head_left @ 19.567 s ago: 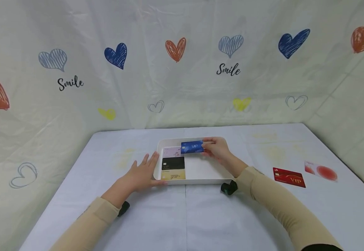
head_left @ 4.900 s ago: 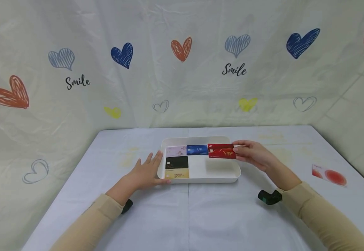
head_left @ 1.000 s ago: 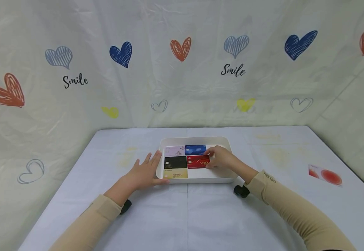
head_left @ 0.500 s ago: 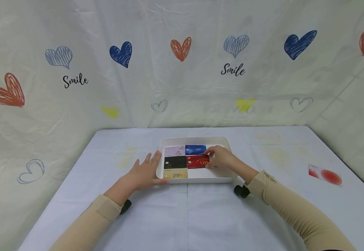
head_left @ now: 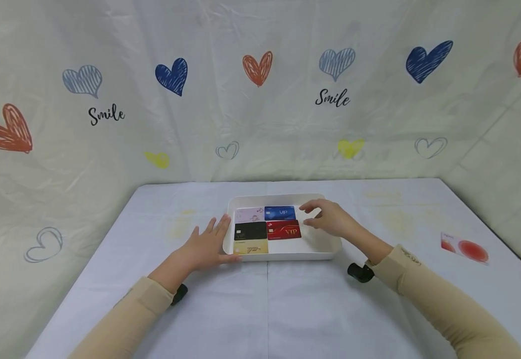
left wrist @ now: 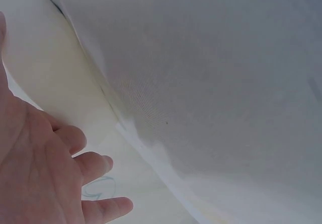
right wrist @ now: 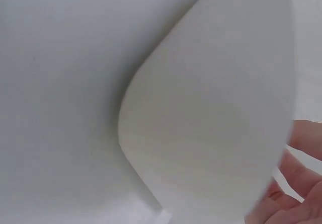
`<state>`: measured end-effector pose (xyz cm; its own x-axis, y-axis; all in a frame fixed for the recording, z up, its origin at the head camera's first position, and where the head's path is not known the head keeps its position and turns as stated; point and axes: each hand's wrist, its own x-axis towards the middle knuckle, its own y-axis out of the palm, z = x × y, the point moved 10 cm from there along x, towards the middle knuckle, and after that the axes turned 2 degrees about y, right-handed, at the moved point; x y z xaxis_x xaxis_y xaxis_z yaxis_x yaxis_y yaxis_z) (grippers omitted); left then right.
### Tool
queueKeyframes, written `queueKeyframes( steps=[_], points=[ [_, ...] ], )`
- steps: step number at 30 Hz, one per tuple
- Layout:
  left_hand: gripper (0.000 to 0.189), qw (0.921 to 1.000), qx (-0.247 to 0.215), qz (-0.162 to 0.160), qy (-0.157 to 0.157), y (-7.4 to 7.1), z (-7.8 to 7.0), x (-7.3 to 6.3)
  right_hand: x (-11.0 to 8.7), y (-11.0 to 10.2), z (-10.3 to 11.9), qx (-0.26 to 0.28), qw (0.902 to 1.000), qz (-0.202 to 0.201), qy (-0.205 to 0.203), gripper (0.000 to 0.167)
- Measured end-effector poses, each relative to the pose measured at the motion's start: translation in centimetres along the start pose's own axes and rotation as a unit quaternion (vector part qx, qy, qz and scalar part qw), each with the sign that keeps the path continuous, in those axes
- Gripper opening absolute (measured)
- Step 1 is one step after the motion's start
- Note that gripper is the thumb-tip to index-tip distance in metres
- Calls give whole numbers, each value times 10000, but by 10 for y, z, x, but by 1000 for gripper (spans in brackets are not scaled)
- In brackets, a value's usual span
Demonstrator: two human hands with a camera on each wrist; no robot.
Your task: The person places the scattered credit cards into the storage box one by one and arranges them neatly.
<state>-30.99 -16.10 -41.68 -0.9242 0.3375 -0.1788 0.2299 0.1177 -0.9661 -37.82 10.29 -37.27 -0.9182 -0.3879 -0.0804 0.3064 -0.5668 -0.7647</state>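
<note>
Inside the white tray (head_left: 305,257) lie several cards. A pink card (head_left: 249,215), a black card (head_left: 250,231) and a gold card (head_left: 251,247) form the left column. Beside them are a blue VIP card (head_left: 280,213) and, below it, a red VIP card (head_left: 283,230). My left hand (head_left: 207,247) rests with spread fingers against the tray's left edge. Above the tray's right part my right hand (head_left: 330,218) hovers with loosely bent fingers, apart from the red card and holding nothing. In the right wrist view, the tray wall (right wrist: 211,108) partly hides the right hand's fingers.
A white card with red circles (head_left: 465,248) lies on the white-covered table (head_left: 399,299) at the right. Behind the table hangs a white sheet (head_left: 287,164) printed with hearts.
The right hand has let go of the red card, now flat below the blue one, and has moved up and right. The left hand has stayed at the tray's edge.
</note>
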Motion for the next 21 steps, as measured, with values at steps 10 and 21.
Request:
queueKeyframes(
  steps=[10, 21],
  points=[
    [115, 10000, 59, 5, -37, -1, 1, 0, -28, -37, 7, -78, 9977, -501, -444, 31],
    [116, 10000, 56, -38, -2, 0, 1, 1, -56, -69, -8, -113, 9934, -1015, -530, 29]
  ],
)
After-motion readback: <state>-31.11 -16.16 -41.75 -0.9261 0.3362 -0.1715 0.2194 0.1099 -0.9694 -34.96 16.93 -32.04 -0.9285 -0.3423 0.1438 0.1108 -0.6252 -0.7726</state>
